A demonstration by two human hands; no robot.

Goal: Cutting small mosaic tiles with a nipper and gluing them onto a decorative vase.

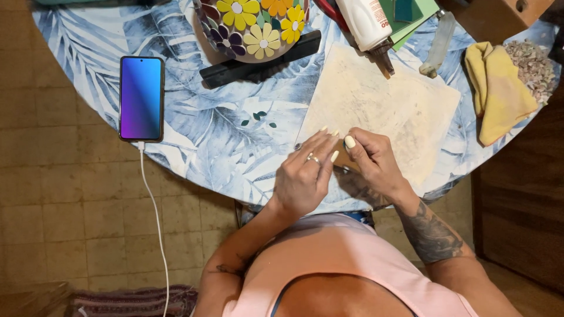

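My left hand [305,173] and my right hand [373,161] meet at the near edge of a pale, dusty work board [388,100] on a round table [205,129] covered in a blue leaf-print cloth. The fingertips of both hands pinch together over something very small; I cannot make out what it is. A ring sits on a finger of my left hand. A few tiny dark green chips [257,117] lie on the cloth left of the board.
A flower-mosaic rounded object [255,26] rests on a black base [258,58] at the back. A phone [141,98] with a white cable [154,217] lies left. A glue bottle [367,23], yellow cloth [499,88] and a pile of small pieces [534,67] lie right.
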